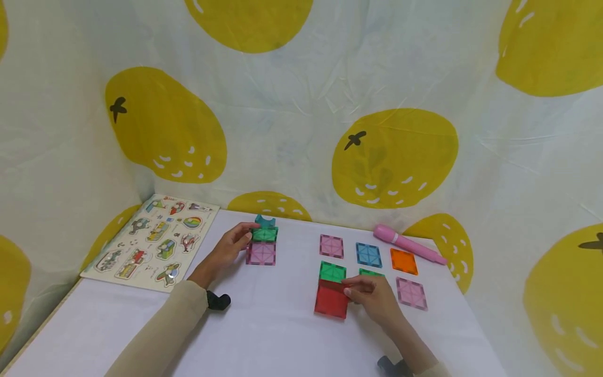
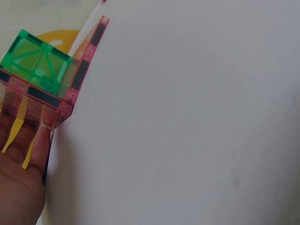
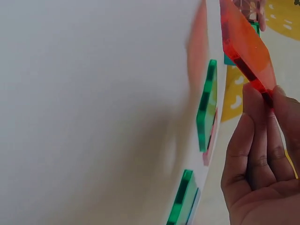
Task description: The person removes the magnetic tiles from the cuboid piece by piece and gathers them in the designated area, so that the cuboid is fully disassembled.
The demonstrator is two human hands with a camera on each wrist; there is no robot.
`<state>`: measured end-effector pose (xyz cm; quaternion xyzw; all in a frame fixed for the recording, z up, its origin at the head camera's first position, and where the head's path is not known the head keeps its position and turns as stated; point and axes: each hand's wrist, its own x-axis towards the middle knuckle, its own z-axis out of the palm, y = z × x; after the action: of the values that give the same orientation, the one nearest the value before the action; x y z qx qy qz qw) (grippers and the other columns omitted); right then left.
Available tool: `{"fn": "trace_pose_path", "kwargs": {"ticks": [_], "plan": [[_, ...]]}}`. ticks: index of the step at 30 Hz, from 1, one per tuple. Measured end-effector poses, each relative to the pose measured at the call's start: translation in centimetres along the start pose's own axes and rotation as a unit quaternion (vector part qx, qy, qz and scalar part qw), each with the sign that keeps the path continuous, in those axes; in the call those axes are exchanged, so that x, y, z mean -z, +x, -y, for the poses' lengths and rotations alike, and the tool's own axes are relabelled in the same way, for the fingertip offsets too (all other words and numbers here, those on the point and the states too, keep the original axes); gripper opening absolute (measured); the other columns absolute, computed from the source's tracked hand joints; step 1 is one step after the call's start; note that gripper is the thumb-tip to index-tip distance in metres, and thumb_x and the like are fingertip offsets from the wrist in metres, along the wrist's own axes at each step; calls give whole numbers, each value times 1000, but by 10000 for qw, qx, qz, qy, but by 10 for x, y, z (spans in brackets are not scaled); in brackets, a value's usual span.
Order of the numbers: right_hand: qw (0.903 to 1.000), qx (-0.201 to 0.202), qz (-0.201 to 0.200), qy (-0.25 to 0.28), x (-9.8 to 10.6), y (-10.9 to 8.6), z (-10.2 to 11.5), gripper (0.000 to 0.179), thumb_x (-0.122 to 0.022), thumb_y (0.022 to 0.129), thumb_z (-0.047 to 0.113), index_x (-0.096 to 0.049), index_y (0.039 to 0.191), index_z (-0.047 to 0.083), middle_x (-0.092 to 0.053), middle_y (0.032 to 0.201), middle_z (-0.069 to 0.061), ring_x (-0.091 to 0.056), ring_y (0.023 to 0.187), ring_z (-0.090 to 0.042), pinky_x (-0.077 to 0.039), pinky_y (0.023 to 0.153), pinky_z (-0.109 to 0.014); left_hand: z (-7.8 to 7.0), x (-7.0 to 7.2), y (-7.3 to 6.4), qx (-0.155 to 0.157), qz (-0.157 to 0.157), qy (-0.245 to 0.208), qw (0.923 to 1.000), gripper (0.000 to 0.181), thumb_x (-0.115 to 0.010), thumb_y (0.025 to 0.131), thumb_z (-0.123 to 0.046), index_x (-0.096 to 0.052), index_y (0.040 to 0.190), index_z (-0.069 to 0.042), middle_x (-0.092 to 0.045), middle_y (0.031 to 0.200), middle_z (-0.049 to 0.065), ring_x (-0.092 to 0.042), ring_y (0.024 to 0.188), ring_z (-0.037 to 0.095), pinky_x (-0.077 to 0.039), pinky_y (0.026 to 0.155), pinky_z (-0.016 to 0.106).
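My right hand (image 1: 377, 301) pinches a see-through red square magnetic tile (image 1: 331, 300) by its edge, between thumb and fingers. In the right wrist view the tile (image 3: 251, 51) is tilted above the white surface. Below its far edge in the head view lies a green tile (image 1: 332, 272). At the left, my left hand (image 1: 231, 246) holds the side of a small tile structure (image 1: 265, 235), with green on top, a pink tile (image 1: 261, 253) in front and a teal notched piece (image 1: 265, 221) behind. Fingers show against its pink wall (image 2: 35, 105) in the left wrist view.
Right of the red tile lie pink (image 1: 332, 246), blue (image 1: 369, 254), orange (image 1: 403, 261) and pink (image 1: 411, 293) tiles, with a green one (image 1: 371, 273) partly behind my right hand. A pink wand-like tool (image 1: 409, 244) lies at the back edge. A picture puzzle board (image 1: 153, 241) fills the left side.
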<state>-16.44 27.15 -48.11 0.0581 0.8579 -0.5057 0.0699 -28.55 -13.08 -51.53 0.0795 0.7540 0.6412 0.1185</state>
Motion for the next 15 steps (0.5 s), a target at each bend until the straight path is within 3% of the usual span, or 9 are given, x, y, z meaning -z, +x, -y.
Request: {"fn": "trace_pose_path", "kwargs": {"ticks": [7,15], "plan": [[9981,-459,-39,-410,4,-8,-7,18,-79,96,14,-83,113,20,-81,102,0,-72,92,-17,-63,79,-26,1,0,0,6,-32,-61,10000,37,-46,115,-27,-53,151,-32,-35,172,1,-35,158,31,-35,128,60],[9963,-528,101,-671,2,-10,-11,18,-80,95,16,-83,113,19,-81,103,0,-71,89,-16,-63,78,-28,3,0,2,70,-47,-31,10000,37,-47,115,-29,-53,151,-36,-33,174,0,-35,158,31,-36,128,59]]}}
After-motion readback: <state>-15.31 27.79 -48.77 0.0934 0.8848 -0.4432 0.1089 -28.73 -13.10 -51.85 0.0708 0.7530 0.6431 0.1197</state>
